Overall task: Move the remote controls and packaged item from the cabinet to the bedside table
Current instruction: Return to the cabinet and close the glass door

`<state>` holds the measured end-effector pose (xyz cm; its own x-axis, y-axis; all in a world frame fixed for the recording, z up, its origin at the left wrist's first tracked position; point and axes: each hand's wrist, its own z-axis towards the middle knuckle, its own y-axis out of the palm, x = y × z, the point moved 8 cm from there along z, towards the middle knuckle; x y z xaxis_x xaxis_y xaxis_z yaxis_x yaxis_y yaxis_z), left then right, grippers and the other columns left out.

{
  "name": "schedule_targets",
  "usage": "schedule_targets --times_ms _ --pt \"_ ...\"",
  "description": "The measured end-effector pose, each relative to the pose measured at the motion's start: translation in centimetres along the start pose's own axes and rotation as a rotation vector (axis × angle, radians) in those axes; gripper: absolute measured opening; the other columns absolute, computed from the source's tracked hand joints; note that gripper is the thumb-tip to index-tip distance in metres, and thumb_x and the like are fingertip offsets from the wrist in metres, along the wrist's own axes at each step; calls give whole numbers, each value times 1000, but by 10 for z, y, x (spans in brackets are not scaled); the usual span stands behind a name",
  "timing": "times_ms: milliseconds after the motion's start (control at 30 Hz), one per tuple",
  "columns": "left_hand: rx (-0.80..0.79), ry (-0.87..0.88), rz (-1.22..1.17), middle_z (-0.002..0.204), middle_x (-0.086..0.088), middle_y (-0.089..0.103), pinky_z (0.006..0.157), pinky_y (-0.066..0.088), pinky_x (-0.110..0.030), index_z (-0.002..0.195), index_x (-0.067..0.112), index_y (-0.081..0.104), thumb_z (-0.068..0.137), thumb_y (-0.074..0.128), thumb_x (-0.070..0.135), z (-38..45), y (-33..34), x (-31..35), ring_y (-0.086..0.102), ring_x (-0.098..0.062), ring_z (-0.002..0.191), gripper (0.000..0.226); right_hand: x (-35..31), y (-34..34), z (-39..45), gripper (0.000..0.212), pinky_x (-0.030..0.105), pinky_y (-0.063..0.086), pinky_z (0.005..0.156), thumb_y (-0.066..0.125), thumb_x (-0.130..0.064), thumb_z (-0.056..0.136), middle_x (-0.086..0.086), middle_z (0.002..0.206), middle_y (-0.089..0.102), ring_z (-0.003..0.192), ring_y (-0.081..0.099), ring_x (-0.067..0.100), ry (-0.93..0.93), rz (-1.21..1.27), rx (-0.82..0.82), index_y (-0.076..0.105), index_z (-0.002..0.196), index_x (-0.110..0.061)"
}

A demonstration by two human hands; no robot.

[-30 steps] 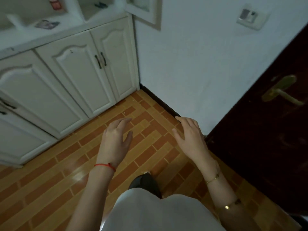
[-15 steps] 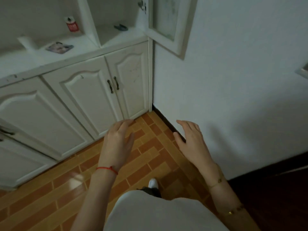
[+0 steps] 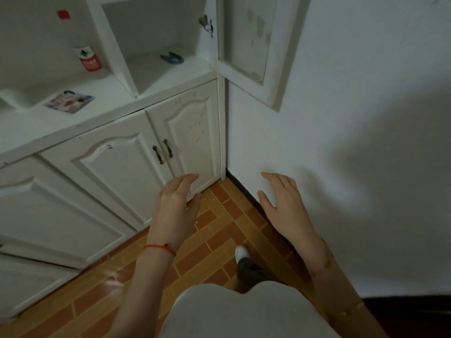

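Observation:
A white cabinet (image 3: 151,101) stands at the left against the wall. A flat printed packaged item (image 3: 69,101) lies on its counter at the far left. A white remote control (image 3: 12,97) lies further left, partly cut off by the frame edge. My left hand (image 3: 174,206) hovers open in front of the lower doors, well below the counter. My right hand (image 3: 284,206) hovers open near the wall corner. Both hands hold nothing.
A bottle with a red label (image 3: 87,58) stands in the left shelf bay. A small dark blue object (image 3: 172,58) lies in the right bay, whose glass door (image 3: 251,45) hangs open. Brick-pattern floor (image 3: 219,240) lies below; a white wall (image 3: 341,142) is at the right.
The view has swung left and up toward the cabinet; the dark door at the right has left the frame. Both hands stay open and empty, now closer to the cabinet.

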<state>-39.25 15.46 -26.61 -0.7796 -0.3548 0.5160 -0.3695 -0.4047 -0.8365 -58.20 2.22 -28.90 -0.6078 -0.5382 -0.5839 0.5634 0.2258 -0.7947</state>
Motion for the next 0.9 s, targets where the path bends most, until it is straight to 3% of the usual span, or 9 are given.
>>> schedule_targets --times_ms 167,333,600,700,800,900 --pt "23 7 8 136 -5 57 108 39 -35 137 19 52 95 57 19 54 10 0 50 -23 128 41 8 3 52 43 20 26 105 51 -26 98 1 136 52 128 38 12 -31 13 32 46 139 -17" --pt "66 31 -11 137 -4 55 109 41 -37 137 19 52 96 57 19 116 12 9 50 -23 129 42 16 -5 114 42 27 30 110 52 -26 97 2 136 52 129 39 15 -72 18 61 48 138 -16" --pt "189 204 -80 132 -5 59 106 33 -17 136 14 53 94 59 13 239 6 65 53 -18 124 42 19 -74 222 40 16 27 104 52 -23 98 3 131 54 123 42 14 -170 38 270 48 136 -13" --pt "240 274 -114 133 -5 58 106 34 -18 136 13 52 94 58 14 285 0 95 52 -17 124 42 19 -106 263 42 6 20 103 51 -23 98 4 134 51 126 42 16 -188 66 371 45 138 -12" --pt "269 349 -147 135 -6 57 109 37 -26 139 11 50 95 57 15 325 -6 126 52 -19 126 44 19 -133 299 46 12 22 107 51 -23 98 6 139 46 131 40 18 -173 97 460 41 141 -10" --pt "294 401 -168 142 -6 51 113 31 -21 143 12 45 96 55 18 357 -11 151 47 -18 132 49 16 -152 326 50 20 27 110 51 -23 98 6 143 42 133 37 18 -163 137 517 36 144 -11"
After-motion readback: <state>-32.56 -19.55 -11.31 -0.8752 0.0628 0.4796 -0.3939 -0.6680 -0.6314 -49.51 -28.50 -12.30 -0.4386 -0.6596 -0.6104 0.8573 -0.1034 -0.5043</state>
